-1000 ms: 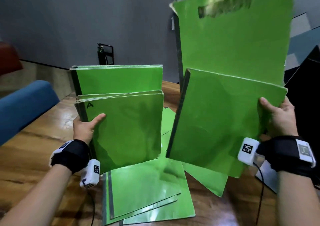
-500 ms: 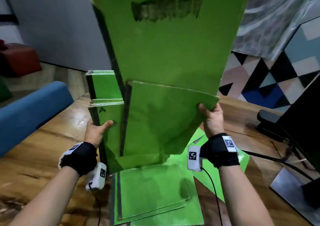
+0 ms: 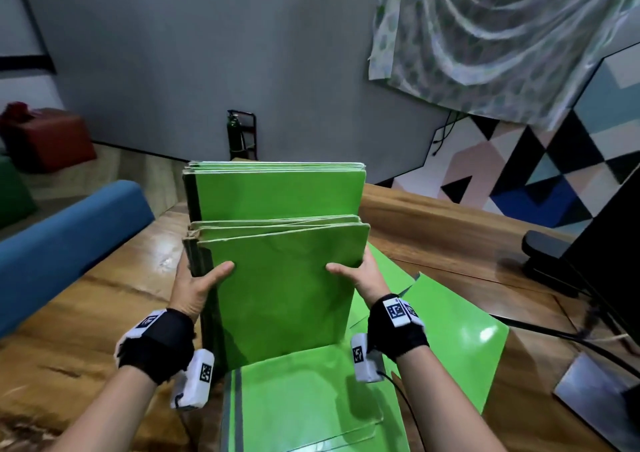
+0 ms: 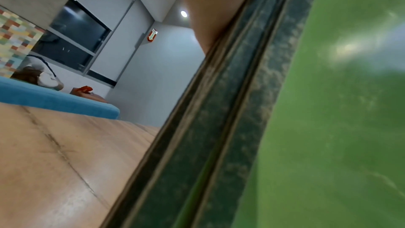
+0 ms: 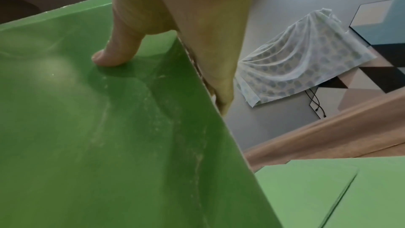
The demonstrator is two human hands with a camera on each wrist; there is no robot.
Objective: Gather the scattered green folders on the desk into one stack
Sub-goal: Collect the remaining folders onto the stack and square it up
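A thick bundle of green folders (image 3: pixel 280 285) stands upright on edge at the middle of the wooden desk (image 3: pixel 79 316), taller folders behind shorter ones. My left hand (image 3: pixel 199 283) grips its dark-spined left side, thumb on the front cover. My right hand (image 3: pixel 360 275) grips the right side the same way, its thumb (image 5: pixel 114 53) pressed on the front folder (image 5: pixel 109 127). The left wrist view shows the dark spines (image 4: pixel 219 127) close up. More green folders (image 3: pixel 304 399) lie flat in front of the bundle, and others (image 3: pixel 450 330) lie flat to the right.
A blue sofa (image 3: pixel 65 240) runs along the desk's left edge. A black monitor stand (image 3: pixel 554 261) and cables (image 3: pixel 588 340) sit at the right. A patterned cloth (image 3: pixel 502 36) hangs on the wall behind. A metal plate (image 3: pixel 595 392) lies at the near right.
My right hand has brought its folders left and down onto the bundle held by my left hand. Both sets are now one upright bundle, gripped from both sides.
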